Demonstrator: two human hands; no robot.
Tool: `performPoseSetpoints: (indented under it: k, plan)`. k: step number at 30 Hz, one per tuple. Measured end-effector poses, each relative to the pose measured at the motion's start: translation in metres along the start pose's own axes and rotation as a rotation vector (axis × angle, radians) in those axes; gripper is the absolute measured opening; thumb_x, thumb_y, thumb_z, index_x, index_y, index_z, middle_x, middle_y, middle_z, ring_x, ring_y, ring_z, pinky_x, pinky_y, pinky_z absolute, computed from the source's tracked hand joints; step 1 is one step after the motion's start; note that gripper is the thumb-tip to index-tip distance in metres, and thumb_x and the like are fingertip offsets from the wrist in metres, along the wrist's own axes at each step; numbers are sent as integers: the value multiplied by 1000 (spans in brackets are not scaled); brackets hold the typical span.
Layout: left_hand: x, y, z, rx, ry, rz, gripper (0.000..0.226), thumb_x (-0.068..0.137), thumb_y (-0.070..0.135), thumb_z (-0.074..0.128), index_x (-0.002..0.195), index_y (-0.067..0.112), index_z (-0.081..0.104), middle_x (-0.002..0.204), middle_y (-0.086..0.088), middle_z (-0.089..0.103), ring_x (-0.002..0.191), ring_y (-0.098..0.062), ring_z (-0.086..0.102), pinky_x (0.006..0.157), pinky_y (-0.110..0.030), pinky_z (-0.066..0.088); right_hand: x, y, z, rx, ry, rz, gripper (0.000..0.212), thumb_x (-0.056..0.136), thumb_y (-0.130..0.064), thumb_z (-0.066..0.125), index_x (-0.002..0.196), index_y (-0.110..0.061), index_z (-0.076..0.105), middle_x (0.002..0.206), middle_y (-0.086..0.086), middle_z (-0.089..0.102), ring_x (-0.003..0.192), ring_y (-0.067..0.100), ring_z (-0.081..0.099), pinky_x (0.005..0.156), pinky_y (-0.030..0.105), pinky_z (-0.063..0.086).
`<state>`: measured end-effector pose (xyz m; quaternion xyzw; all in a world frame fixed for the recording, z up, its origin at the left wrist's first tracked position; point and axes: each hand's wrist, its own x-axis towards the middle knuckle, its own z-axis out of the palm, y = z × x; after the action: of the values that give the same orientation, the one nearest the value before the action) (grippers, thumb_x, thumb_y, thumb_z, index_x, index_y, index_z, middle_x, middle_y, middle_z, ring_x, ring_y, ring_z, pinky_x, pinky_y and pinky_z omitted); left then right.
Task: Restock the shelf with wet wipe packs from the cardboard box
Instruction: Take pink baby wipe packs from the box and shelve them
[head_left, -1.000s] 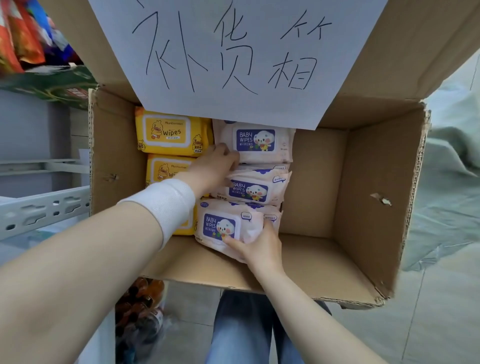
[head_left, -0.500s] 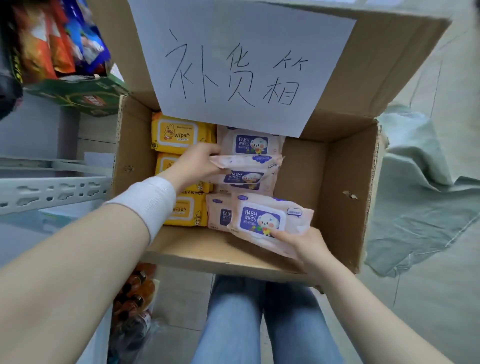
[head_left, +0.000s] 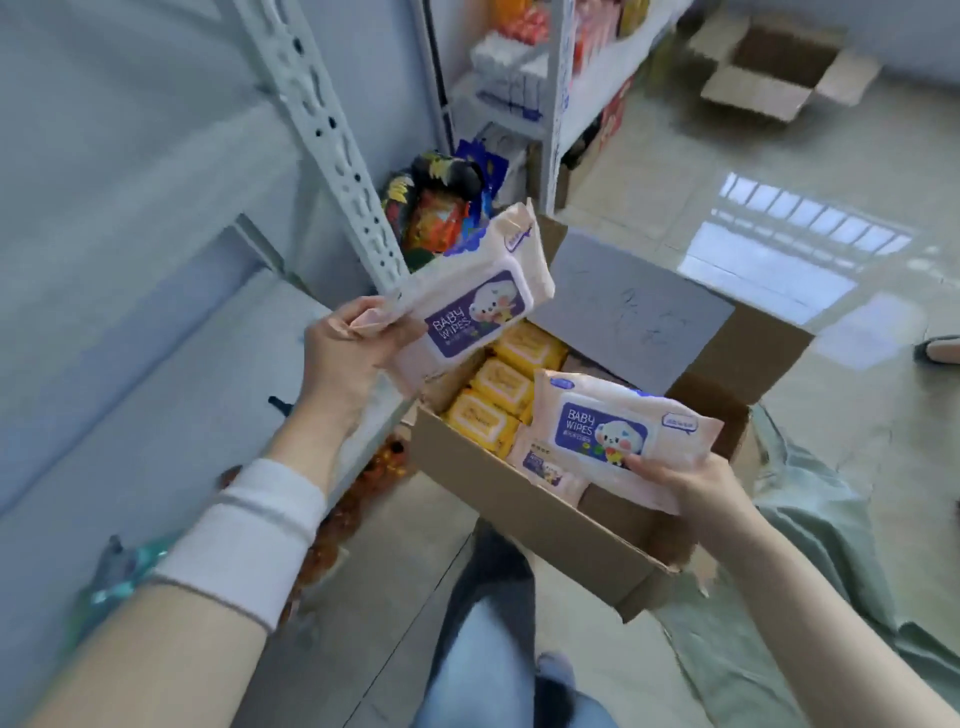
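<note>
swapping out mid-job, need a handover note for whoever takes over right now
Left hand grips one pink baby wipes pack by its end, raised beside the shelf upright.
Right hand holds a second pink pack above the cardboard box.
Done: both packs are out of the box.
Left: shelve these two, then the yellow wipes packs and the boxed pink pack.

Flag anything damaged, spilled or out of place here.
The box looks frayed at its near corner, and a green cloth lies crumpled on the floor beside it. The left pack in the left hand and right pack in the right hand look intact.
</note>
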<state>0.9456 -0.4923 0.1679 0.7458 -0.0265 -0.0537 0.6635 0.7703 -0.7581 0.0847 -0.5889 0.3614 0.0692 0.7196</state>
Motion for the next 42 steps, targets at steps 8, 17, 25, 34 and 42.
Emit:
performPoseSetpoints:
  k: [8,17,25,34,42]
  plan:
    - [-110,126,-176,-133,417,126,11,70,19,78,66,27,71,67,16,72,65,-5,67,64,-27,56,-108,-102,112,-171,-314,-247,52,59,-22,80,108,-11,66,98,6,74,88,25,71,76,37,58]
    - [-213,162,-427,-123,757,233,5,78,23,73,79,23,68,71,14,73,66,-4,69,57,-28,58,-205,-138,339,-182,-652,-382,36,65,-21,72,100,-16,65,91,0,76,82,13,72,64,21,57]
    - [-264,93,-613,-68,1025,181,14,81,12,69,79,25,64,66,19,71,62,2,66,58,-16,53,-242,-106,572,-298,-753,-409,30,73,-7,70,103,-9,64,95,6,70,79,19,69,64,26,60]
    - [-201,60,-759,-74,1021,133,10,83,16,67,85,26,66,81,10,73,73,-7,69,73,-32,55,-212,-111,761,-383,-745,-479,44,78,-7,71,120,-3,59,115,13,65,97,27,65,83,38,55]
    - [-137,41,-855,-4,982,141,18,87,9,61,87,27,66,77,18,73,74,1,69,65,-19,56,-186,-101,911,-460,-821,-565,52,81,-10,69,129,-9,52,123,13,62,112,32,59,97,49,47]
